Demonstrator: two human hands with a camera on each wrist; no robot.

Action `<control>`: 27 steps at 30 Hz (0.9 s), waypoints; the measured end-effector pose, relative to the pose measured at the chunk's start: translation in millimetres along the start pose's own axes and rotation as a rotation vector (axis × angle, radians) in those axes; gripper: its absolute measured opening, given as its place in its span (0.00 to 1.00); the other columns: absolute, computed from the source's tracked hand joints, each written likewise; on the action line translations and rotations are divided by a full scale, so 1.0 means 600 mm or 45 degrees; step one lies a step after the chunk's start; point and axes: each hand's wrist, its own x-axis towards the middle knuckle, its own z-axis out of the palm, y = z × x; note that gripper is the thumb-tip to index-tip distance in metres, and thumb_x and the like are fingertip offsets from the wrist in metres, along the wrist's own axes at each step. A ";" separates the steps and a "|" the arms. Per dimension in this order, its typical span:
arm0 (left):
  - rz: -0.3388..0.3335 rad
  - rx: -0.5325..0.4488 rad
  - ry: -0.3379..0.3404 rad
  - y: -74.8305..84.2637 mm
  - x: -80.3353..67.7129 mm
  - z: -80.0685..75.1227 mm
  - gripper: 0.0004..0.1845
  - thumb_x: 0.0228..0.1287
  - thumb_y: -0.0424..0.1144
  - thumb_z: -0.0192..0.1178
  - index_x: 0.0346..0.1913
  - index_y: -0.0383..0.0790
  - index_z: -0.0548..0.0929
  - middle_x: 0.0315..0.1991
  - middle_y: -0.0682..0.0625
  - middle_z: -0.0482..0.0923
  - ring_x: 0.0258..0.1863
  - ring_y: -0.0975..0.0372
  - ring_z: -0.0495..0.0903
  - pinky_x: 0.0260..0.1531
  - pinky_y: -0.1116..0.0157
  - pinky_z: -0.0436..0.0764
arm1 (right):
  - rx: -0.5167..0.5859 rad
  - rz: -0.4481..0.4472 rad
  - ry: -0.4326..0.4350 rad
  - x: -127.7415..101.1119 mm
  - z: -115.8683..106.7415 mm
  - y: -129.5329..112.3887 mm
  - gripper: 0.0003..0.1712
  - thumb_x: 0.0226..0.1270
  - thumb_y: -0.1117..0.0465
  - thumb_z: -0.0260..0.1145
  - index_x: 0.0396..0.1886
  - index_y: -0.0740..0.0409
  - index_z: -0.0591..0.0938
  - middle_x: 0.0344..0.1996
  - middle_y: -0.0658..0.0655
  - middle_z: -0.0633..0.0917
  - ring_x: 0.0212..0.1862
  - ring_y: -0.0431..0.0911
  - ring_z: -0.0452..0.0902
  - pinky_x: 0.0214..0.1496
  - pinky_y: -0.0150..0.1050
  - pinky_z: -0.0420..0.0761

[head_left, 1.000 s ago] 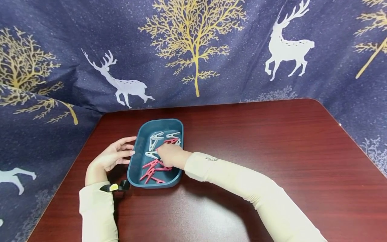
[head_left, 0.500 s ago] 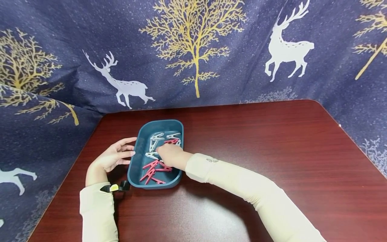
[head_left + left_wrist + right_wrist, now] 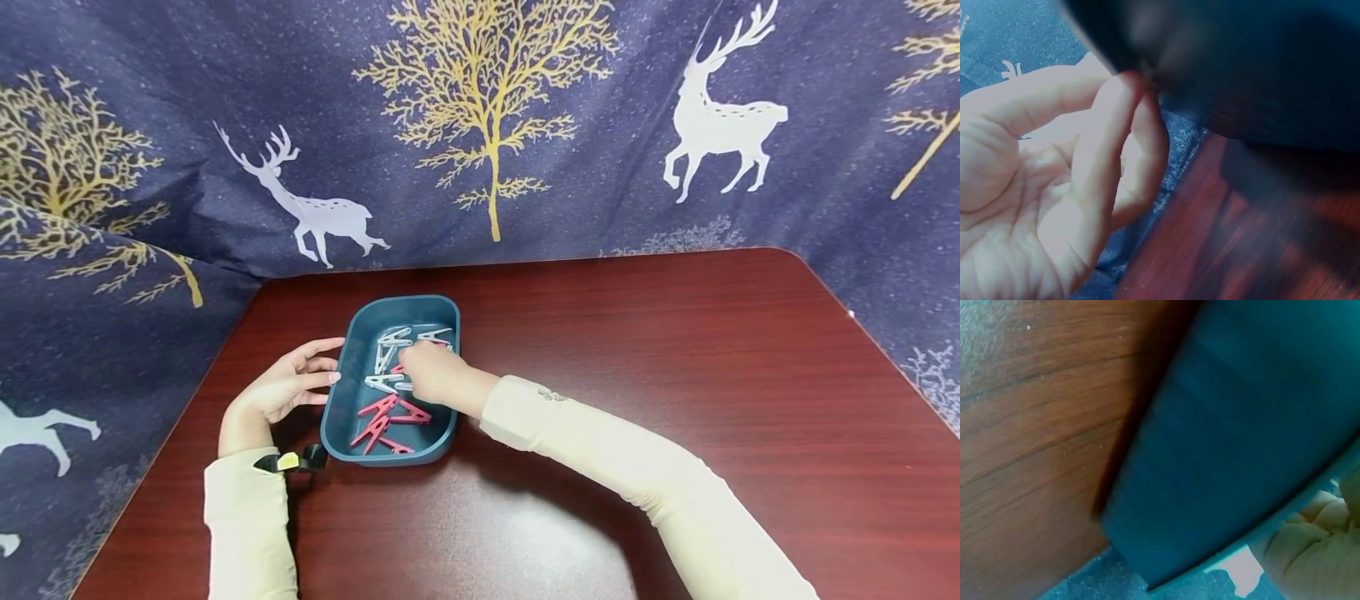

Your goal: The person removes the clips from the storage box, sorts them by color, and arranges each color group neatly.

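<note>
Pegs lie loose in the tray (image 3: 442,312), a dark teal oblong dish standing on the table (image 3: 675,375) toward its left side. White pegs (image 3: 388,342) fill the far half of the tray; red pegs (image 3: 384,421) lie crossed in the near half.

The right hand (image 3: 431,377) is inside the tray, over its middle, knuckles up and fingers bent down among the pegs where white meets red. Whether the fingers pinch a peg cannot be told: the head view hides the fingertips under the hand, and the right wrist view shows only the tray's outer wall (image 3: 1241,437), the wood beside it and a few curled knuckles at the edge.

The left hand (image 3: 288,387) lies on the table just left of the tray, fingers spread and nearly straight, tips touching the tray's left wall. The left wrist view shows the same relaxed palm (image 3: 1035,187) with fingertips against the dark rim, holding nothing.

A small dark mark sits on the right sleeve (image 3: 552,395) near the wrist; it is too small to read. A black band (image 3: 288,461) with a yellow patch wraps the left wrist, just near of the tray's near-left corner.
</note>
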 end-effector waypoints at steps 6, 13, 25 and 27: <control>0.002 0.002 -0.002 0.001 -0.002 -0.001 0.35 0.67 0.34 0.57 0.72 0.36 0.53 0.44 0.53 0.75 0.39 0.66 0.82 0.40 0.64 0.83 | 0.119 -0.048 0.055 -0.016 -0.022 0.006 0.24 0.58 0.63 0.70 0.55 0.60 0.79 0.44 0.56 0.84 0.44 0.45 0.77 0.48 0.36 0.81; 0.021 -0.023 -0.017 0.004 0.000 0.001 0.34 0.68 0.32 0.55 0.72 0.36 0.53 0.43 0.54 0.77 0.38 0.65 0.82 0.39 0.64 0.83 | 0.211 -0.087 0.173 -0.030 -0.047 0.018 0.22 0.58 0.65 0.68 0.55 0.62 0.79 0.45 0.58 0.84 0.47 0.48 0.77 0.49 0.38 0.79; 0.019 -0.029 -0.021 0.008 -0.003 0.001 0.34 0.67 0.31 0.55 0.72 0.37 0.53 0.43 0.53 0.77 0.38 0.65 0.82 0.39 0.64 0.83 | 0.426 -0.057 0.325 -0.048 -0.071 0.054 0.24 0.55 0.67 0.69 0.54 0.64 0.79 0.40 0.61 0.85 0.42 0.49 0.79 0.46 0.40 0.80; 0.017 -0.041 -0.026 0.007 -0.003 0.001 0.34 0.67 0.31 0.55 0.72 0.37 0.53 0.43 0.53 0.77 0.38 0.65 0.82 0.39 0.64 0.83 | 0.449 -0.048 0.332 -0.050 -0.073 0.060 0.24 0.55 0.67 0.69 0.53 0.65 0.79 0.40 0.61 0.85 0.43 0.49 0.79 0.46 0.40 0.80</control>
